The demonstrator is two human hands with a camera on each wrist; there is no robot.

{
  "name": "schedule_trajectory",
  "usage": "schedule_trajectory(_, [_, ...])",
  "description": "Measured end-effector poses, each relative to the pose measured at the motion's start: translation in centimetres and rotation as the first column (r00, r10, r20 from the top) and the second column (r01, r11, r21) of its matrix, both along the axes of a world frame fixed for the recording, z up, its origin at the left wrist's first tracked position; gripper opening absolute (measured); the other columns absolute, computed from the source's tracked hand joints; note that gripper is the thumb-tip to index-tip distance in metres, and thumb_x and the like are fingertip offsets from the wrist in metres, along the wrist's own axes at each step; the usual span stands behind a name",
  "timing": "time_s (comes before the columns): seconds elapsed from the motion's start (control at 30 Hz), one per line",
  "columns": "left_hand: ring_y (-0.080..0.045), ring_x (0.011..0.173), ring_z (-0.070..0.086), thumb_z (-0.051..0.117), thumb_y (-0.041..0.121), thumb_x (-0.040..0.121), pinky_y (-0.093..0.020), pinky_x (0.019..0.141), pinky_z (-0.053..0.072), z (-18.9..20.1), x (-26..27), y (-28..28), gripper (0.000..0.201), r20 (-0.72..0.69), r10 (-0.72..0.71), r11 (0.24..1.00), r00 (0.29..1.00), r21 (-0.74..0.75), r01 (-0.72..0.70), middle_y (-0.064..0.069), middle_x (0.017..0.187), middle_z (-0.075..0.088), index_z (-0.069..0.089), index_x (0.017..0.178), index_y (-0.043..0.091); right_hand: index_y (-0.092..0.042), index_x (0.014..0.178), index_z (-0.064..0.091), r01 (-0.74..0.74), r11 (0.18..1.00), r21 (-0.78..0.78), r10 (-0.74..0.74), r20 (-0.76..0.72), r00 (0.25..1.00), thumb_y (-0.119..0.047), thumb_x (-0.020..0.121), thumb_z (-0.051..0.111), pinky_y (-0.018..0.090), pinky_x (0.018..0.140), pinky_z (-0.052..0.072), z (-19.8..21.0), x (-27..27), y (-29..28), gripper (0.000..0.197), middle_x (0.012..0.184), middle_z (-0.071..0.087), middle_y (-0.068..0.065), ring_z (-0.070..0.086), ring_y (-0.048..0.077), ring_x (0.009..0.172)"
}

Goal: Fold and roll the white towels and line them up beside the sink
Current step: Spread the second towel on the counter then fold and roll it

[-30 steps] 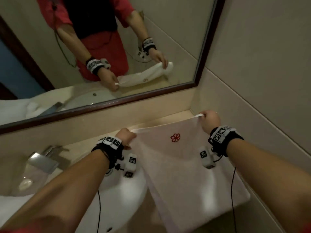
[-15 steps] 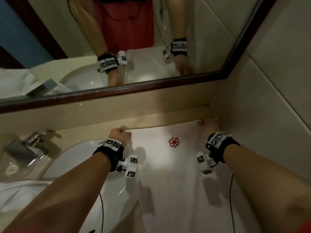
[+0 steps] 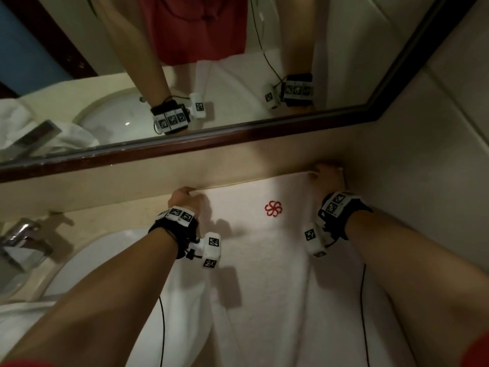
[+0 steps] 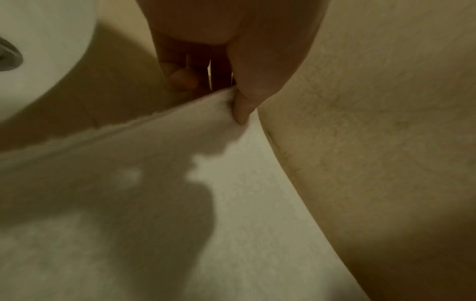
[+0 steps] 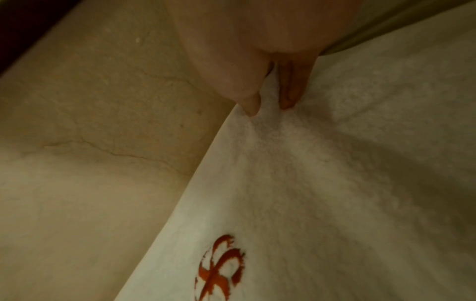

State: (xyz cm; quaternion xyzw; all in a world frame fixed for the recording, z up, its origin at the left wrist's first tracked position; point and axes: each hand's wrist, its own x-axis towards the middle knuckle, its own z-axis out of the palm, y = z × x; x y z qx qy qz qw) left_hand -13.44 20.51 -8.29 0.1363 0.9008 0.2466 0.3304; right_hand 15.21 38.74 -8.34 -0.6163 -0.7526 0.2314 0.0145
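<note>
I see the tabletop point(image 3: 111, 215) running along under the mirror point(image 3: 238, 136), and I take the mirror's dark frame as my landmark. The white towel point(image 3: 264, 274) lies spread flat just below that frame, its far edge pushed up against the low backsplash under it, and its near part draping toward me; I judge this gives a square edge to fold from. Down and to the left of the frame sits the sink point(image 3: 87, 263), and the towel's left side overlaps its rim. The red flower emblem point(image 3: 273, 208) faces up, below the frame's right half.

My left hand point(image 3: 186, 201) holds the towel's far left corner, thumb and fingers point(image 4: 244, 106) pinching the cloth. My right hand point(image 3: 326, 176) holds the far right corner, below the frame's right end in the wall corner, fingers point(image 5: 288, 95) pinched on a small ridge of cloth. I think both pinches keep the edge taut and straight, so the coming fold starts without wrinkles.
</note>
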Motion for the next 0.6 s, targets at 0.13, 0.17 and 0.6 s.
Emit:
schedule_trajectory(0.13, [-0.036, 0.102, 0.060, 0.064, 0.035, 0.082, -0.040, 0.089, 0.050, 0.0, 0.6, 0.0, 0.040, -0.119, -0.065, 0.998, 0.991, -0.019, 0.063, -0.008, 0.113, 0.061, 0.054, 0.117, 0.019, -0.009, 0.128, 0.050, 0.013, 0.999, 0.053, -0.012, -0.015, 1.000, -0.021, 0.096, 0.050, 0.039, 0.106, 0.034, 0.1, 0.6, -1.0, 0.034, 0.142, 0.034, 0.016, 0.041, 0.037, 0.124])
schedule_trajectory(0.17, [-0.038, 0.104, 0.058, 0.065, 0.036, 0.081, -0.043, 0.091, 0.049, 0.0, 0.7, 0.0, 0.044, -0.139, -0.053, 0.998, 0.989, -0.023, 0.050, -0.012, 0.118, 0.057, 0.049, 0.117, 0.015, -0.014, 0.128, 0.048, 0.058, 0.996, 0.071, -0.054, -0.064, 0.996, -0.022, 0.094, 0.053, 0.040, 0.104, 0.039, -0.1, 0.8, -1.2, 0.035, 0.146, 0.027, 0.015, 0.045, 0.036, 0.120])
schedule_trajectory(0.6, [-0.031, 0.118, 0.037, 0.043, 0.039, 0.084, -0.045, 0.096, 0.032, 1.4, 10.6, -1.3, 0.047, -0.428, -0.728, 0.679, 0.536, -0.337, 0.652, -0.008, 0.132, 0.040, 0.043, 0.130, 0.030, -0.019, 0.133, 0.048, -0.133, 0.977, 0.167, 0.112, 0.130, 0.985, -0.027, 0.088, 0.054, 0.040, 0.097, 0.040, -1.1, 1.9, -5.4, 0.047, 0.139, 0.042, 0.013, 0.045, 0.034, 0.117])
